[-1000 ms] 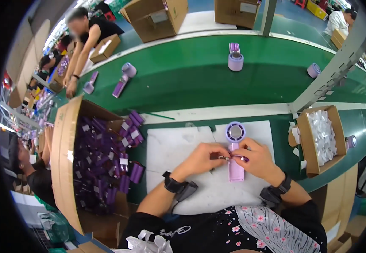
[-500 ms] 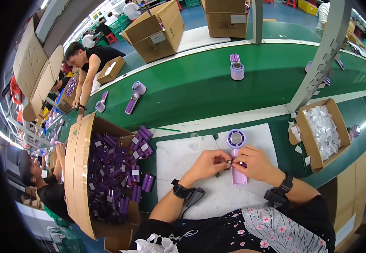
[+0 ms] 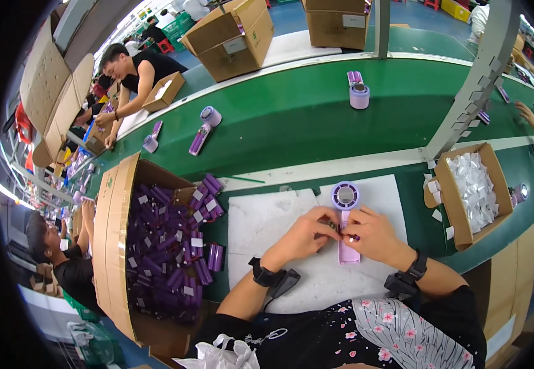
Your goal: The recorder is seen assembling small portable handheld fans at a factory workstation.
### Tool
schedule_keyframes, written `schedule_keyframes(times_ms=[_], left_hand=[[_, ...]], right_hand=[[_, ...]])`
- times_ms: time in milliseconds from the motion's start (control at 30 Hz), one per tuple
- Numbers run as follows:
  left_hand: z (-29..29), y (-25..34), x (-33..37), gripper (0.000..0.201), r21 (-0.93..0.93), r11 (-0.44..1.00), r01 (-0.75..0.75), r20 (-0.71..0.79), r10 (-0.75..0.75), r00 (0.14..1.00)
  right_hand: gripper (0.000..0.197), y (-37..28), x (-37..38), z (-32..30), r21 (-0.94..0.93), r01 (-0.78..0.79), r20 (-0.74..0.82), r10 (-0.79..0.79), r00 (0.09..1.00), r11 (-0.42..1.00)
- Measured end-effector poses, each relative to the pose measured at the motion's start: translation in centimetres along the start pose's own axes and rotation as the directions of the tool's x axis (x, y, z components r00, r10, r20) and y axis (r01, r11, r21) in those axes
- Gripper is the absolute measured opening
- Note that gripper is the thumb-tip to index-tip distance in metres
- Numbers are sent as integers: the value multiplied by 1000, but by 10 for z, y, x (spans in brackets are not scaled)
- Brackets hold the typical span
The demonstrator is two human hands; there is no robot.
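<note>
A lilac handheld fan housing (image 3: 345,195) lies on the white foam sheet, its round head away from me and its open pink-lilac handle (image 3: 349,254) toward me. Over the upper handle, my left hand (image 3: 307,235) pinches a small dark greenish part whose kind I cannot make out. Close beside it, my right hand (image 3: 374,235) is closed over the handle's right side, thumb and finger pinched. A small white-tipped bit shows under its fingers. What the right hand holds is mostly hidden. The fingertips of both hands nearly meet.
Left stands a carton (image 3: 114,246) of purple battery packs (image 3: 171,252). Right is a box of small white packets (image 3: 473,187), near a metal post (image 3: 473,80). Fans (image 3: 359,95) lie on the green belt (image 3: 267,135) beyond the foam sheet (image 3: 260,246). Co-workers sit at left.
Both hands have stayed over the handle with small finger movements, and the left fingertips have moved slightly up. The view has shifted a little. The far-left co-worker's arms have moved apart.
</note>
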State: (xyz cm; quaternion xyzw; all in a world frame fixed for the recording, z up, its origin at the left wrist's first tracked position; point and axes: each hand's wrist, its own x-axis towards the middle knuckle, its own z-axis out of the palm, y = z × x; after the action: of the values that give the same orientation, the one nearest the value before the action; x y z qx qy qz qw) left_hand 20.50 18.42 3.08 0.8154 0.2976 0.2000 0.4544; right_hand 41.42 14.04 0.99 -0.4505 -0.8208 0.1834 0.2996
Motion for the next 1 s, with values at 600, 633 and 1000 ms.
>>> schedule_keyframes(times_ms=[600, 633, 1000], left_hand=[[-1, 9, -1, 28, -447, 809, 382, 39, -409, 912], [-4, 8, 0, 25, -474, 807, 352, 15, -392, 920], [1, 19, 3, 9, -294, 946, 134, -44, -153, 987]], right_hand=[[22, -12, 7, -15, -6, -36, 70, 36, 997, 999], [25, -11, 12, -16, 10, -27, 43, 26, 999, 1000], [30, -20, 3, -9, -80, -99, 35, 102, 994, 992]])
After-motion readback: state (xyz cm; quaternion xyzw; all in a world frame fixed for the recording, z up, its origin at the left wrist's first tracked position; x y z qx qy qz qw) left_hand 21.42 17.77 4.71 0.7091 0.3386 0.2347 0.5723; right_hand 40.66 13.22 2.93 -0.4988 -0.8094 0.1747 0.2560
